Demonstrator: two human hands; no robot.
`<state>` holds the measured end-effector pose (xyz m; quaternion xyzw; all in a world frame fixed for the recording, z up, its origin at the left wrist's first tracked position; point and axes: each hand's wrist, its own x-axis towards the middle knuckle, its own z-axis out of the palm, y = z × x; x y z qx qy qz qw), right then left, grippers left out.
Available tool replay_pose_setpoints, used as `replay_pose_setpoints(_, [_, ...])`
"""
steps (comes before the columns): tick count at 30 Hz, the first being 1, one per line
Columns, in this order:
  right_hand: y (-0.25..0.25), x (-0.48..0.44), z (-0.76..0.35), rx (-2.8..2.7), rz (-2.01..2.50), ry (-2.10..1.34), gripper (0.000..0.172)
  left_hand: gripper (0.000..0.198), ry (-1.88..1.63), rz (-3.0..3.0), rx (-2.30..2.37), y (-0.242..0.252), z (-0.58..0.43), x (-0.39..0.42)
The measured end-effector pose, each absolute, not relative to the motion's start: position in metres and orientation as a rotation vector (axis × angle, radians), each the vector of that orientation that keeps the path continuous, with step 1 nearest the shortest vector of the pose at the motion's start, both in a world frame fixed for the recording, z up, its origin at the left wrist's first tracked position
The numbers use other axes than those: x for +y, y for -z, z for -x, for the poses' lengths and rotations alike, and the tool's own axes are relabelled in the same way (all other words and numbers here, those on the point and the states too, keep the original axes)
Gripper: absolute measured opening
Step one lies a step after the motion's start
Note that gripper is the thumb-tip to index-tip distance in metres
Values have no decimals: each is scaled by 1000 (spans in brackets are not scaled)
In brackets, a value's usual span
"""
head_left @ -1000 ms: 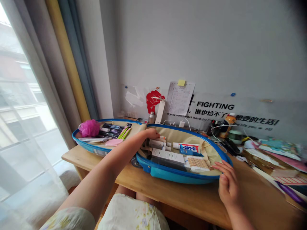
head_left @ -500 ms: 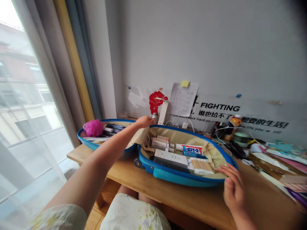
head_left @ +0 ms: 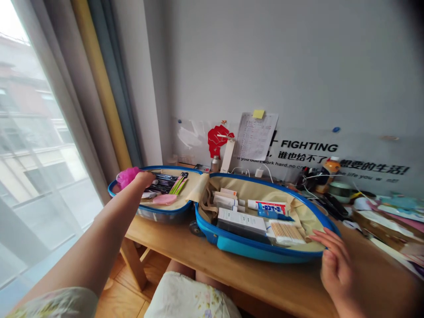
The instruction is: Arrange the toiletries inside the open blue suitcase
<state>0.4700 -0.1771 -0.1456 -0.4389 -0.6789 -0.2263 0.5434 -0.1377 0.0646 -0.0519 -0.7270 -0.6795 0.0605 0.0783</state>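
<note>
Grey wall behind, w/ "FIGHTING" decal (head_left: 309,146) at 3 o'clock from view centre, and sheer curtain (head_left: 39,132) over window at 9. On wooden counter (head_left: 281,282), blue hard-shell suitcase (head_left: 258,249) lies opened flat, beige lining up, so everything inside stays in view w/o propping. Main half sits at 4 o'clock, lid half (head_left: 172,215) at 8; long axes run roughly 9-to-3, tilted slightly along the counter edge. Small wheel (head_left: 195,228) shows btwn halves at the front.

L hand (head_left: 145,179) reaches out on a nearly straight arm over lid half, fingers curled down against right side of pink mesh puff (head_left: 126,176); can't tell if it's gripping or just touching. R hand (head_left: 338,269) is relaxed, fingers spread, holding nothing, tips at or just by blue rim of main half.

Main half: white boxes (head_left: 241,223) lie flat, long sides following front rim, next to cotton swab pack (head_left: 286,232), w/ blue-labelled tube (head_left: 266,206) and small white tubes (head_left: 225,198) behind. Side-by-side packing probably limits sliding. Lid half: dark cosmetic brushes (head_left: 164,183), pink pad (head_left: 164,199).
</note>
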Motion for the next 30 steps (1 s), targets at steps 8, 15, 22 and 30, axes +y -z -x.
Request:
replay_pose_setpoints(8, [145,-179,-469,-1631,1050,561,33,32,-253,2097,-2028,60,126,64])
replay_pose_setpoints(15, [144,-178,-468,-1611,1036,532,33,40,-43,2035,-2060,43,107,50])
replay_pose_setpoints(22, [146,-179,-469,-1607,1078,506,37,46,511,2261,-1733,-8,16,49])
replay_pose_setpoints(30, [146,-177,-468,-1619,1027,561,35,42,476,2933,-1415,4,-121,41])
